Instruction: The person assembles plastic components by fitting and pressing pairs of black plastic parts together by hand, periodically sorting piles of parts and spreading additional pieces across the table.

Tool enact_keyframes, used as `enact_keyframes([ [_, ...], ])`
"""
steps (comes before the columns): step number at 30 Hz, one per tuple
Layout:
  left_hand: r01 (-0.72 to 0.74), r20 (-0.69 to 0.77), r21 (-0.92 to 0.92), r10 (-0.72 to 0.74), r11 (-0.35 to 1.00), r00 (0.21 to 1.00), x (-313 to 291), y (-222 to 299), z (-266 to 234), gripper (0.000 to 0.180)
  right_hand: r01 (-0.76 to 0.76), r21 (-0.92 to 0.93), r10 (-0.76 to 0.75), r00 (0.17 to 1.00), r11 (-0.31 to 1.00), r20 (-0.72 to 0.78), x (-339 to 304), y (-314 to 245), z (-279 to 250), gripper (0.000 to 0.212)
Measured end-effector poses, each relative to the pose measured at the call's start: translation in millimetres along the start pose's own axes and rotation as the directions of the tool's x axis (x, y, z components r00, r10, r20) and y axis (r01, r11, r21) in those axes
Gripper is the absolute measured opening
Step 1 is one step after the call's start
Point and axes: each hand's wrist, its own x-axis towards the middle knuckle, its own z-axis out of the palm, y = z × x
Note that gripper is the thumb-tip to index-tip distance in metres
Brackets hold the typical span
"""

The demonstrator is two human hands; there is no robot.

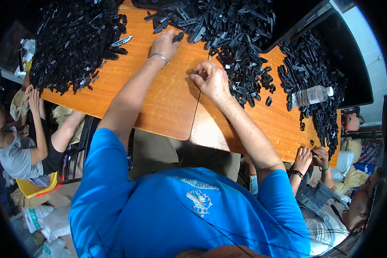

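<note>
On the wooden worktop (163, 103), a heap of black parts (75, 47) lies at left. The left grip (164, 44) is closed on a black piece (178, 38) near the middle pile (236, 30); the right grip (212, 81) curls beside that pile, its hold unclear; a clear bottle (310, 96) lies on the right-hand pile (307, 66).

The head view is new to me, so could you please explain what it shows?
There is no machine: a person in a blue shirt works bare-handed. A fisheye camera worn on the head looks down, so straight edges bend near the picture's rim. On the table lie heaps of small black parts, with a clear bottle on the rightmost one. The left hand holds a black part; the right hand has its fingertips close together, though what they hold, if anything, is unclear.
</note>
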Motion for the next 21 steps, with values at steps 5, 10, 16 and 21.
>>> enact_keyframes([
  [5, 0.014, 0.217, -0.252, 0.042, 0.968, 0.975, -69.7, -2.6, -39.7, 0.030, 0.179, -0.242, -0.193, 0.981, 0.954, -0.035, -30.5, 14.5, 2.8, 0.021],
  [10, -0.245, 0.070, 0.024, 0.243, 0.969, 0.968, -107.5, -6.5, -62.4, 0.031, 0.094, -0.465, -0.016, 0.985, 0.880, 0.170, -13.8, 0.0, 1.6, 0.025],
  [16, -0.217, -0.014, -0.087, 0.217, 0.972, 0.976, -121.4, -11.4, -73.4, 0.026, 0.161, -0.225, -0.141, 0.985, 0.961, 0.102, 7.6, -27.0, 17.7, 0.023],
  [21, -0.198, 0.029, -0.075, 0.201, 0.977, 0.979, -123.2, -31.5, -73.3, 0.021, 0.197, -0.199, -0.184, 0.980, 0.960, 0.082, 29.1, -16.0, 41.0, 0.024],
])
